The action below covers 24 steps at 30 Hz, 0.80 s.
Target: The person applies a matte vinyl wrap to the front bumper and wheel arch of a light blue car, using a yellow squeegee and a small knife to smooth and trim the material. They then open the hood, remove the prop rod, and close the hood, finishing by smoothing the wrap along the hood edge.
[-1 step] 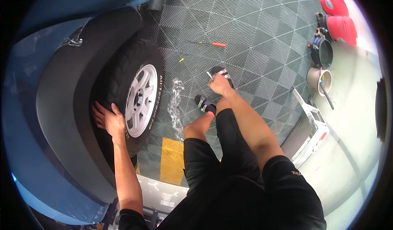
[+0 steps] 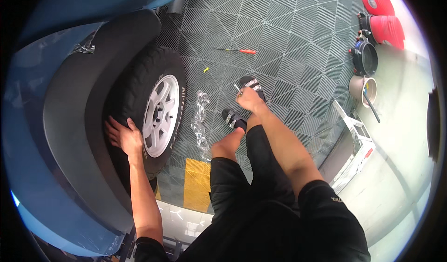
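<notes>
My left hand (image 2: 125,136) rests with fingers spread on the black tread of a tyre (image 2: 128,87) with a white spoked wheel (image 2: 163,89), inside the dark wheel-arch trim (image 2: 70,117) of a blue vehicle (image 2: 32,145). My right hand (image 2: 249,99) is closed on a small silver metal tool (image 2: 238,88), held above my sandalled right foot; what part of it the fingers cover is hidden. Beside the wheel, crumpled clear plastic film (image 2: 201,122) lies on the floor.
A red-handled screwdriver (image 2: 247,51) and a small yellow piece (image 2: 206,69) lie on the grey tiled floor (image 2: 298,38). Along the right are red containers (image 2: 386,31), black round cases (image 2: 365,59), a beige bucket (image 2: 361,87) with a dark rod, and a silver step ladder (image 2: 356,131).
My right hand and the tool in it have shifted very slightly to the left. My left hand stays on the tyre.
</notes>
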Motion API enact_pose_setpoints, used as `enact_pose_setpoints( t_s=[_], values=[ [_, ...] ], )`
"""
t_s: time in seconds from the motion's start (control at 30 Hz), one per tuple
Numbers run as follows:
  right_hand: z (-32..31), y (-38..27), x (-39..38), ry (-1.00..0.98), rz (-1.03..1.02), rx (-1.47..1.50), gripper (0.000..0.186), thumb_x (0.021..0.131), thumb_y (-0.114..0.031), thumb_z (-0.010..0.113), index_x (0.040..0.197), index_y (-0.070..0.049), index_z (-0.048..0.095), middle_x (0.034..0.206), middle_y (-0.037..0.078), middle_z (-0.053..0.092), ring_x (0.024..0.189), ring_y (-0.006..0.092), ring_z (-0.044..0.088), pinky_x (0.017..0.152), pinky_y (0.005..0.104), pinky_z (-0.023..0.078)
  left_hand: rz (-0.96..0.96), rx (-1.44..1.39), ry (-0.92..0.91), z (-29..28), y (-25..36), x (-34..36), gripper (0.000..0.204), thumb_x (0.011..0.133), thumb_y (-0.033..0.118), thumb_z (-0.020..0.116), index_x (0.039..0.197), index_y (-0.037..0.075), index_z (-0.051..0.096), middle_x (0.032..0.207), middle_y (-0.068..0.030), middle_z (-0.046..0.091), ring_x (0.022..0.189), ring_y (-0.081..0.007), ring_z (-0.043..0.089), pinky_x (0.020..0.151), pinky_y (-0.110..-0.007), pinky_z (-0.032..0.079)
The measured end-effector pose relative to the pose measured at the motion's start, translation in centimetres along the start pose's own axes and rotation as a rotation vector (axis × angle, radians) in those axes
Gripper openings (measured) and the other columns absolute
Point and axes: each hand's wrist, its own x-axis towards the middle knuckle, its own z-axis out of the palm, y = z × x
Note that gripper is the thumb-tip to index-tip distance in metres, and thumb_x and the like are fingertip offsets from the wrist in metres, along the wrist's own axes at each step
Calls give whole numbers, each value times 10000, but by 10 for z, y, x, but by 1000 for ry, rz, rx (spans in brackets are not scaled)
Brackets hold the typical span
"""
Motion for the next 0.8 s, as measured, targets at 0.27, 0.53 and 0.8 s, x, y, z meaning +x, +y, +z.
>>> enact_pose_setpoints(
  t_s=[0.27,0.53,0.8],
  values=[
    [76,29,-70,131,-132,354,194,832,-164,656,809,22,703,888,281,671,819,462,662,777,464,544,146,-178,41,-3,37,-16,734,954,317,600,1573,80,285,1636,-243,186,1515,-469,148,1195,-647,149],
    [142,44,34,-357,-268,-226,233,831,-152,621,959,21,711,1150,255,649,1104,415,633,930,481,530,182,-664,276,-21,40,-16,390,976,110,590,1347,-9,615,1447,-165,570,1363,-273,505,1154,-378,341],
    [126,-22,252,-389,-418,-830,265,837,-85,604,1054,4,728,1136,241,702,1098,387,675,942,439,563,-123,-564,421,44,-28,-10,521,1075,348,487,1437,-25,523,1464,-178,548,1370,-253,500,1167,-350,345]
  ],
)
